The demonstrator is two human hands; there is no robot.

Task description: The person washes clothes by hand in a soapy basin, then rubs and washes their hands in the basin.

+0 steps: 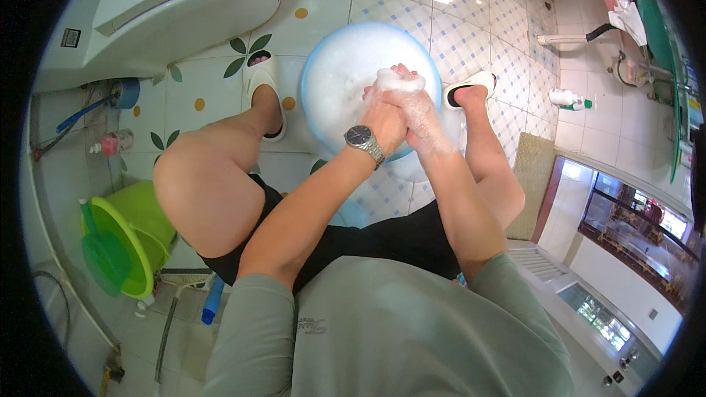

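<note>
A round basin with a light blue rim [305,74] stands on the tiled floor between my feet, filled with white suds [342,66]. Both of my hands are pressed together above its near right part. My left hand [416,107] is coated in foam up to the wrist. Against it lies my right hand [386,116], with a steel wristwatch [359,138] on that wrist. A lump of foam [400,81] covers the fingers, so whether anything is held between the palms cannot be seen.
At the upper left stands a white toilet [220,27]. A lime green bucket [144,242] with a green dipper [105,262], a pink bottle [116,142] and a blue toilet brush [88,113] are at the left. A white bottle [565,97] stands by the right wall.
</note>
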